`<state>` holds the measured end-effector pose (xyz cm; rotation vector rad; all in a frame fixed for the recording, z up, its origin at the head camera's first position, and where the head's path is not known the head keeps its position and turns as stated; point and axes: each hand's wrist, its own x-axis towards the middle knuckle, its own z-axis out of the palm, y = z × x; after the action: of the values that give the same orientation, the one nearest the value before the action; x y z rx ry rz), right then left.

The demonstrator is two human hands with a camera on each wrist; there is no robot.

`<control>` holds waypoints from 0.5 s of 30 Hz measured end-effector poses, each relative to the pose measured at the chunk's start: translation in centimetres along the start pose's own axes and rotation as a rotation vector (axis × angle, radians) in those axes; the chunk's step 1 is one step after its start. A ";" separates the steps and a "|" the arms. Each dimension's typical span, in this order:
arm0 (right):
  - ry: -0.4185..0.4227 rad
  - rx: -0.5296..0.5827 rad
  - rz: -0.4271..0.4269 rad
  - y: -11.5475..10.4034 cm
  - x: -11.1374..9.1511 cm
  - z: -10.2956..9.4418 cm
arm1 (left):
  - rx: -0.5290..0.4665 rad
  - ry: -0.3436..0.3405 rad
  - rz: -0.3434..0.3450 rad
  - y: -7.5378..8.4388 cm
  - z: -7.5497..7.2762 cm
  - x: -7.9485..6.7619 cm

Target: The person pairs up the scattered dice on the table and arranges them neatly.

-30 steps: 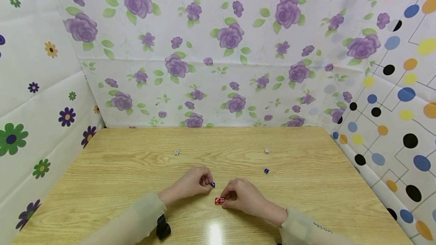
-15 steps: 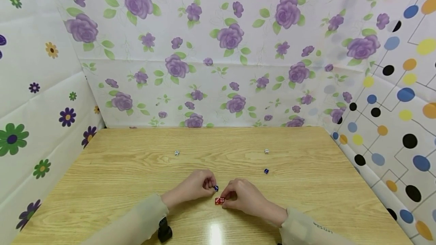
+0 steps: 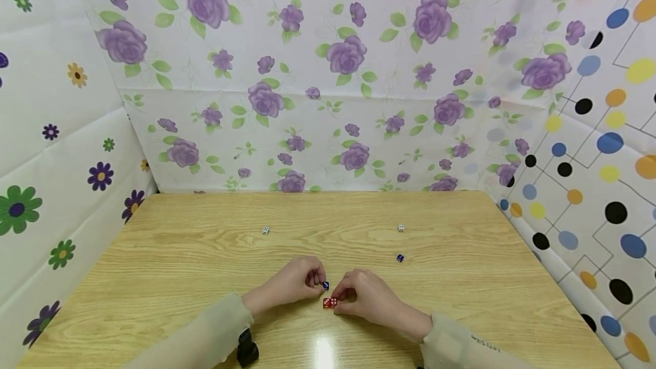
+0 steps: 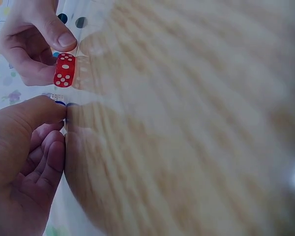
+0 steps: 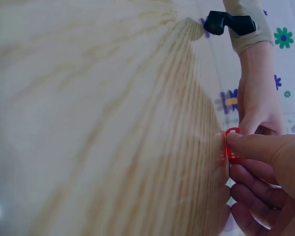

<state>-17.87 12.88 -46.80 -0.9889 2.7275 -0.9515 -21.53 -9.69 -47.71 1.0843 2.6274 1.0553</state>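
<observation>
My left hand (image 3: 292,282) pinches a dark blue die (image 3: 326,286) between thumb and index finger, just behind a pair of red dice. Those two sit side by side on the wooden table, the left red die (image 3: 327,303) against the right red die (image 3: 334,302). My right hand (image 3: 371,299) grips the right one from its right side. In the left wrist view the red dice (image 4: 64,70) show white pips, while only a sliver of the blue die (image 4: 60,103) appears past the left thumb. In the right wrist view fingers partly cover the red dice (image 5: 232,131).
Another blue die (image 3: 400,258) lies to the right, with a white die (image 3: 401,228) behind it. A second white die (image 3: 266,230) lies at the back left. Patterned cloths (image 3: 318,130) border the wooden table (image 3: 205,226). A black device (image 3: 247,349) is on the left wrist.
My left hand has brought the blue die a little to the right and nearer, toward the red dice. The right hand and the red dice have stayed in place.
</observation>
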 end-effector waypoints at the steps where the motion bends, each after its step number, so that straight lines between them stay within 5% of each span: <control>1: 0.000 -0.001 -0.002 0.0 0.0 0.0 | 0.000 0.000 0.002 0.0 0.0 0.0; 15: 0.001 -0.004 0.020 0.6 -0.6 -0.5 | -0.018 -0.011 -0.014 -0.2 0.1 0.0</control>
<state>-17.87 13.86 -46.84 -0.9610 2.7357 -0.9434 -21.60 -9.73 -47.87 1.0640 2.6076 1.0648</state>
